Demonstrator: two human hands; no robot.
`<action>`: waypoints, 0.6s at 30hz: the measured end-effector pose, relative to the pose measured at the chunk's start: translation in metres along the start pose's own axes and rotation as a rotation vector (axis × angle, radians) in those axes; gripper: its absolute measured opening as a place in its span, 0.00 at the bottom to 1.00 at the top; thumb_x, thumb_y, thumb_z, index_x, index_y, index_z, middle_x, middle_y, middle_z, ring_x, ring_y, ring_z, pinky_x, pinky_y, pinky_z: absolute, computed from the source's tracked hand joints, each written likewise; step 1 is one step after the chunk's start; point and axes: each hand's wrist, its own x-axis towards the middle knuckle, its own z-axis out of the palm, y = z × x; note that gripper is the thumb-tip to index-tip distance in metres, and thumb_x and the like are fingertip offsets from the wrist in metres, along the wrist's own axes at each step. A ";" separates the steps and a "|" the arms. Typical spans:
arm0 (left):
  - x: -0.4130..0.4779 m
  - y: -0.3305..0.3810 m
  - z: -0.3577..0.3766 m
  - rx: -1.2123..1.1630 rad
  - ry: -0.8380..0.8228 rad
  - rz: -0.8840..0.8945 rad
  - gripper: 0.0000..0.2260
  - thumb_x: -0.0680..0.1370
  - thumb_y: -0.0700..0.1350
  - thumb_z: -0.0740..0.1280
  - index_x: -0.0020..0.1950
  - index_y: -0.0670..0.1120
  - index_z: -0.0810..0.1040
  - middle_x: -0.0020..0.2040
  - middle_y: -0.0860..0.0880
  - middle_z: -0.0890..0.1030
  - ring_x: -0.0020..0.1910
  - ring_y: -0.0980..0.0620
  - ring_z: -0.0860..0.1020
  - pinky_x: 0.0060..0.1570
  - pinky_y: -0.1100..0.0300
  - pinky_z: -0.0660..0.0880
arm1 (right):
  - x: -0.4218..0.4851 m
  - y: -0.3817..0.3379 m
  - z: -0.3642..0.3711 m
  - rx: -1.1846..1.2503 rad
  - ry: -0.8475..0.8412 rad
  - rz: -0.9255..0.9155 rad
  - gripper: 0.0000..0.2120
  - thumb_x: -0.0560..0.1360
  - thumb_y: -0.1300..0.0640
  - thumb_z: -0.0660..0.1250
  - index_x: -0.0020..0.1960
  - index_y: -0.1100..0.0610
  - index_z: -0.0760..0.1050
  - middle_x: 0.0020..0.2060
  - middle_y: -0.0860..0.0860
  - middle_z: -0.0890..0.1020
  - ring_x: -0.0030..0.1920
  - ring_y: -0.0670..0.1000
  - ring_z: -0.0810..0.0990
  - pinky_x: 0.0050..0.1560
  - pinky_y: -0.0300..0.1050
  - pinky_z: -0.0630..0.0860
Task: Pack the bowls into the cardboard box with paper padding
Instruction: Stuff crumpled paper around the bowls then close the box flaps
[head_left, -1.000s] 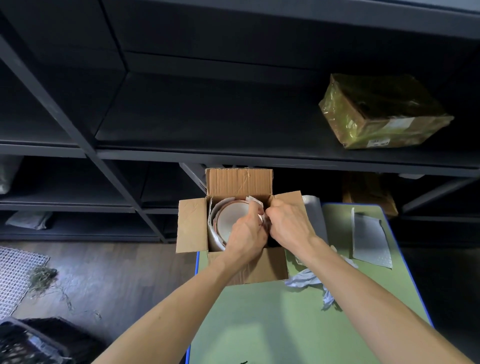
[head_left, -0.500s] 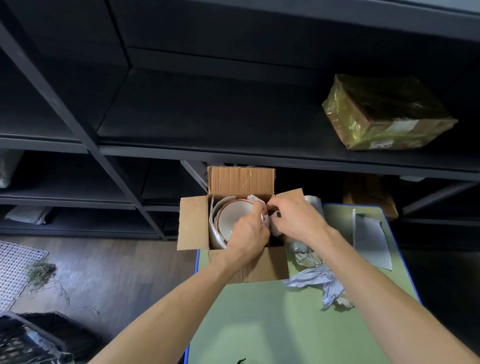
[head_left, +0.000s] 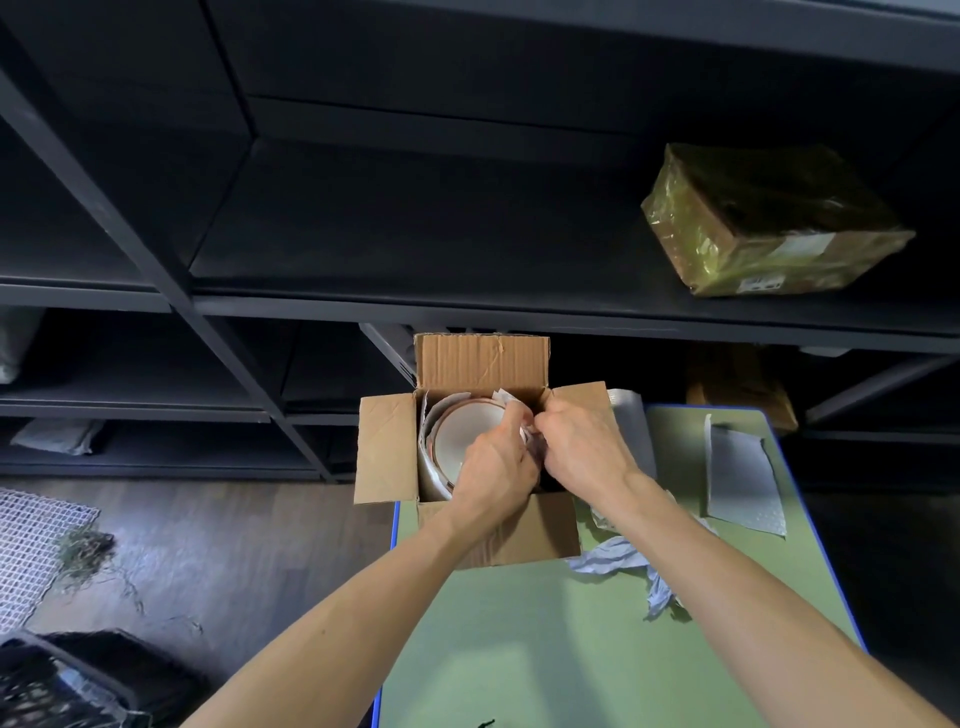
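Green table (head_left: 571, 649), bowls (head_left: 462, 441) in cardboard box (head_left: 387, 447), under left hand (head_left: 493, 467) pinching paper (head_left: 503, 396)

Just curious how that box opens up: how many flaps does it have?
4: back flap upright, left flap spread sideways, right flap behind the right hand, front flap folded down below the left hand. None hidden.

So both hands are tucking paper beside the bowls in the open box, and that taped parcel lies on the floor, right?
Not quite. The head view shows the parcel on the shelf, not the floor. The left hand and right hand do tuck paper beside the bowls in the open box.
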 end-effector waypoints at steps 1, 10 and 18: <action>0.000 0.001 -0.001 -0.004 -0.009 0.001 0.13 0.76 0.40 0.59 0.60 0.47 0.66 0.36 0.47 0.76 0.37 0.42 0.74 0.34 0.49 0.71 | 0.000 -0.001 0.002 -0.021 -0.021 -0.014 0.09 0.72 0.62 0.66 0.50 0.57 0.81 0.45 0.55 0.79 0.45 0.59 0.80 0.44 0.56 0.77; -0.001 -0.002 -0.002 0.041 -0.023 0.006 0.14 0.77 0.40 0.60 0.62 0.48 0.71 0.36 0.48 0.75 0.38 0.42 0.74 0.36 0.52 0.67 | -0.021 0.016 -0.017 0.205 0.082 -0.068 0.09 0.75 0.58 0.66 0.55 0.52 0.75 0.52 0.48 0.78 0.51 0.53 0.76 0.44 0.51 0.77; 0.004 -0.001 -0.003 0.121 -0.009 0.027 0.11 0.77 0.43 0.62 0.59 0.48 0.76 0.45 0.44 0.82 0.44 0.41 0.78 0.43 0.49 0.74 | -0.030 0.024 0.011 0.022 0.037 -0.137 0.10 0.75 0.60 0.64 0.53 0.56 0.80 0.51 0.47 0.75 0.49 0.52 0.73 0.41 0.51 0.79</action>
